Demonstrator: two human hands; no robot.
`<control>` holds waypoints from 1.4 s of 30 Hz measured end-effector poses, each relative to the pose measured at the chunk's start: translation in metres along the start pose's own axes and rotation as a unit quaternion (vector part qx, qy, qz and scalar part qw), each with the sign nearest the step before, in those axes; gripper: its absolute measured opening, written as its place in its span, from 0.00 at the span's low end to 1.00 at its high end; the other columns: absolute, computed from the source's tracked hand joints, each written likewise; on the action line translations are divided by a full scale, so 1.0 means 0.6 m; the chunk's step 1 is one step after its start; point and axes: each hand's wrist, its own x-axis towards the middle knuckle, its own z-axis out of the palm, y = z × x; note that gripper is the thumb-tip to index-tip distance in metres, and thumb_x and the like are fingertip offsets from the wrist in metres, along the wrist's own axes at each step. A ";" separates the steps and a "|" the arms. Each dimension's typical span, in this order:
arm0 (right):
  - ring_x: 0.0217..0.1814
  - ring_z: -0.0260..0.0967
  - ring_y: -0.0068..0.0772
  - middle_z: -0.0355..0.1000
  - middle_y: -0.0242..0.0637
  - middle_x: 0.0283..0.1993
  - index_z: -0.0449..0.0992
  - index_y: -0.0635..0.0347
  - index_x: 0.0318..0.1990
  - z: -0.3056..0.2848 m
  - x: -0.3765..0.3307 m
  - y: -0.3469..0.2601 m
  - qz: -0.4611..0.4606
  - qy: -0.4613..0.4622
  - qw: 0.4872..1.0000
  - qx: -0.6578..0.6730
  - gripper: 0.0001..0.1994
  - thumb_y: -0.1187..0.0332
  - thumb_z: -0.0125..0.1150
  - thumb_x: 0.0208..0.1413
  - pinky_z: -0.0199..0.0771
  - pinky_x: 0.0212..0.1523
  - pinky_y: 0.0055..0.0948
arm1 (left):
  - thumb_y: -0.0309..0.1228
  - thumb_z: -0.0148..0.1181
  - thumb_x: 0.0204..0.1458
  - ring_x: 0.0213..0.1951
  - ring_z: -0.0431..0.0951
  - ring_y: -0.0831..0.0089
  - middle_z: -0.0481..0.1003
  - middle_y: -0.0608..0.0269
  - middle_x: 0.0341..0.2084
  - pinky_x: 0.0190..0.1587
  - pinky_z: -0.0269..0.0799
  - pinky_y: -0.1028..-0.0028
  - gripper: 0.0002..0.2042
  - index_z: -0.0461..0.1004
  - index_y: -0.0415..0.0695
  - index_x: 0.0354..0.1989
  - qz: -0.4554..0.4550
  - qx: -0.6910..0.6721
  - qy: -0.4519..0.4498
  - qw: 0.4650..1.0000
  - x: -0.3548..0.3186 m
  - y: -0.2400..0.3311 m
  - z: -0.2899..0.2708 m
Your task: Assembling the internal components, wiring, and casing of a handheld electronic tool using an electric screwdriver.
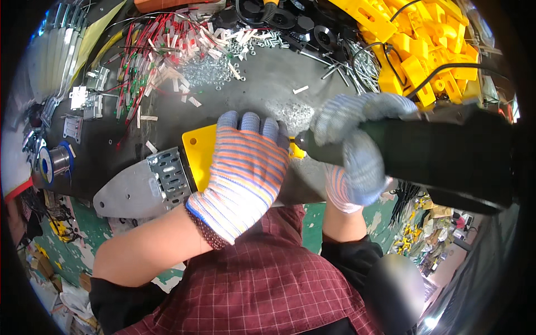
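Observation:
My left hand (pixel 245 167), in a striped knit glove, lies over a yellow plastic housing (pixel 199 149) with its fingers curled at the far edge, holding it on the dark worktop. Beside that housing, on the left, a slotted metal bracket (pixel 169 174) sits against a pointed grey metal plate (pixel 127 194). My right hand (pixel 363 164), gloved too and slightly blurred, is wrapped round the front of a big dark tool (pixel 441 159) that looks like a power screwdriver. Its nose points left at the yellow housing's right end, close to my left fingers; the tip itself is unclear.
Yellow plastic parts (pixel 416 56) are heaped at the far right, beside long screws (pixel 363 67). Red and green wires (pixel 148 56), small nuts (pixel 209 72) and black round parts (pixel 304 25) lie along the back. At left are metal brackets (pixel 86 97) and a solder spool (pixel 56 162).

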 end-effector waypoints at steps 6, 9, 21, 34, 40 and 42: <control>0.26 0.65 0.37 0.68 0.41 0.30 0.65 0.63 0.50 0.013 -0.018 -0.013 -0.021 0.064 0.997 -0.040 0.13 0.67 0.54 0.62 0.68 0.27 0.37 | 0.46 0.60 0.49 0.46 0.73 0.58 0.75 0.59 0.44 0.55 0.61 0.53 0.21 0.78 0.46 0.47 -0.031 0.032 -0.044 0.998 0.015 -0.003 -0.008; 0.25 0.65 0.37 0.68 0.41 0.29 0.65 0.61 0.49 0.007 -0.026 -0.019 -0.030 0.066 0.997 -0.033 0.14 0.66 0.57 0.61 0.69 0.27 0.37 | 0.47 0.64 0.45 0.46 0.73 0.62 0.75 0.61 0.42 0.51 0.63 0.58 0.25 0.78 0.47 0.49 -0.030 0.026 -0.069 0.997 0.020 0.002 -0.009; 0.23 0.65 0.37 0.67 0.40 0.24 0.65 0.55 0.45 -0.001 -0.054 -0.006 -0.033 0.071 0.997 -0.008 0.18 0.63 0.68 0.55 0.70 0.27 0.38 | 0.41 0.62 0.44 0.44 0.73 0.61 0.74 0.58 0.40 0.50 0.64 0.56 0.24 0.77 0.47 0.51 -0.017 -0.018 -0.045 0.999 0.015 -0.004 -0.008; 0.27 0.68 0.36 0.69 0.39 0.28 0.63 0.62 0.51 0.013 -0.058 -0.056 -0.038 0.056 0.992 -0.104 0.22 0.70 0.67 0.53 0.75 0.34 0.37 | 0.36 0.48 0.59 0.46 0.74 0.64 0.74 0.62 0.41 0.55 0.62 0.53 0.12 0.71 0.50 0.49 -0.005 0.136 0.001 0.991 0.005 0.017 0.005; 0.26 0.68 0.37 0.68 0.39 0.26 0.64 0.59 0.48 0.001 -0.067 -0.026 -0.071 0.079 0.994 -0.002 0.21 0.69 0.70 0.53 0.74 0.32 0.38 | 0.40 0.50 0.55 0.47 0.74 0.62 0.73 0.59 0.44 0.56 0.59 0.49 0.23 0.69 0.48 0.58 -0.051 0.054 -0.158 0.985 0.017 0.025 -0.012; 0.26 0.67 0.38 0.67 0.40 0.26 0.64 0.57 0.48 -0.009 -0.071 -0.025 -0.055 0.090 0.994 -0.027 0.20 0.71 0.69 0.53 0.73 0.31 0.40 | 0.40 0.50 0.55 0.46 0.74 0.62 0.73 0.59 0.44 0.56 0.59 0.49 0.23 0.69 0.48 0.58 -0.050 0.048 -0.129 0.989 0.013 0.024 -0.012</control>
